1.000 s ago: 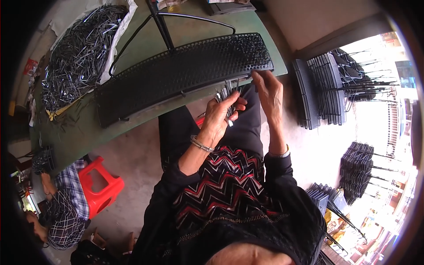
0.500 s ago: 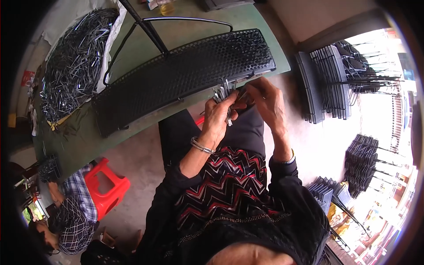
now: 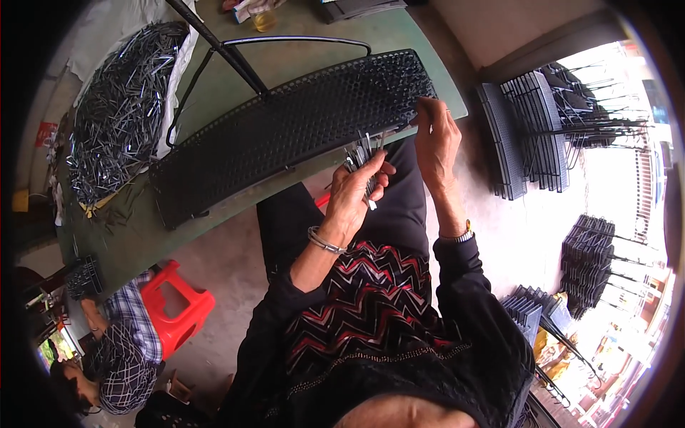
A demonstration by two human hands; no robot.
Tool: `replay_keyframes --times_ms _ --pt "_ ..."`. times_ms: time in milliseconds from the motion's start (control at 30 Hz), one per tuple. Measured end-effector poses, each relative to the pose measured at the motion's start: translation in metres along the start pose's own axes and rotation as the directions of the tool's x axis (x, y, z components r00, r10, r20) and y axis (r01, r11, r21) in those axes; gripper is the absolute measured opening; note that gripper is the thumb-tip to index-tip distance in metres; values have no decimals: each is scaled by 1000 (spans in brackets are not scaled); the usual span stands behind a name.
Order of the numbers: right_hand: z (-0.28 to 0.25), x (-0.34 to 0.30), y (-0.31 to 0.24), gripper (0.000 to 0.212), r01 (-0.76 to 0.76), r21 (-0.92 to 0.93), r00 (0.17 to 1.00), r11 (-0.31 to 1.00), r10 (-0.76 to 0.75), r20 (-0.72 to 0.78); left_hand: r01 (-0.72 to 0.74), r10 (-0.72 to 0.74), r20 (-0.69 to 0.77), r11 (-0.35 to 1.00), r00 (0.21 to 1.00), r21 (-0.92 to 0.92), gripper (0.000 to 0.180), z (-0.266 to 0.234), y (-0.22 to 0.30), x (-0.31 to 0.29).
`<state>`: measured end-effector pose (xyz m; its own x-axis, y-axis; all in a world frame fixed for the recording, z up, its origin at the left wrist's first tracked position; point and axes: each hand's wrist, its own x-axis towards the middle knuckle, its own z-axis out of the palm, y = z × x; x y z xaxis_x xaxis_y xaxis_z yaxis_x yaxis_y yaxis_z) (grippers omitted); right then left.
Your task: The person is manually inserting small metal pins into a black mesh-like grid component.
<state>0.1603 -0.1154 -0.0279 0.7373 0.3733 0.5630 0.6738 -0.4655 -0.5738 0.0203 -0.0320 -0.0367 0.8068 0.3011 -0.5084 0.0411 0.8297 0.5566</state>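
Since half a second ago the right hand (image 3: 437, 139) has risen to the near edge of the black perforated panel (image 3: 300, 128), pinching one thin metal pin against it. Left hand (image 3: 357, 192) is closed around a bundle of metal pins (image 3: 362, 158) just below. Panel lies on a green table (image 3: 300, 60) beside a heap of pins (image 3: 118, 107); stacked black panels (image 3: 531, 128) stand on the concrete floor.

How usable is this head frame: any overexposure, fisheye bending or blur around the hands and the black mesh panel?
Head view: daylight blows out the right side behind the stacked panels; the fisheye bows the black mesh panel and green table, with a dark vignette at the rim; left hand and right hand are evenly lit and fairly sharp, though the thin metal pins blur together.
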Motion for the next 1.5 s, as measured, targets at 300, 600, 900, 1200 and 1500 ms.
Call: replay_keyframes --times_ms 300,600,900,1200,1500 --pt "-1 5 -6 12 -29 -73 1000 997 30 7 -8 8 7 1000 1000 21 17 3 6 -6" --pt "-9 5 -2 12 -86 -77 990 993 94 107 -35 35 7 999 999 22 18 0 5 -10" --pt "2 10 -6 12 -26 -95 995 995 35 89 -45 45 20 999 999 16 19 -2 5 -15" --pt "-27 1 -27 25 -318 174 881 932 223 417 -69 69 5 996 998 58 18 -2 9 -16" --pt "-28 4 -19 19 -557 273 542 784 93 835 -90 81 64 982 995 164 20 -2 9 -18"
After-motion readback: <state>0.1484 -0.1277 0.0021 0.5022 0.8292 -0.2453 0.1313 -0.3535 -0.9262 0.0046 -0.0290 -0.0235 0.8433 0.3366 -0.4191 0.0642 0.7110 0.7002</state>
